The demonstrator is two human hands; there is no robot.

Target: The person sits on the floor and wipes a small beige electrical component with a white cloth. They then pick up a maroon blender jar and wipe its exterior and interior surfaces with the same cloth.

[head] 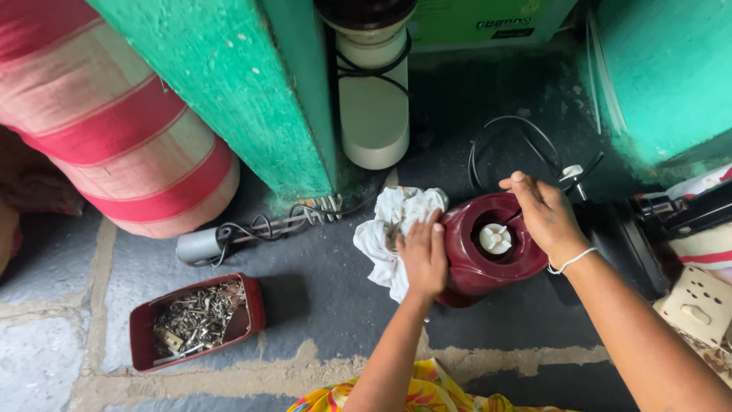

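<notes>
A dark red mixer base with a white coupler on top stands on the grey floor. My left hand presses a crumpled white cloth against the base's left side. Resting on the base's upper right rim, my right hand has its fingers curled over the edge, and a white thread bracelet circles that wrist. A black power cord loops behind the base.
A red tray of metal screws and parts lies at lower left. An immersion heater rod with a cord lies beside a green pillar. A white cylindrical appliance, a striped bolster and a switch board are around.
</notes>
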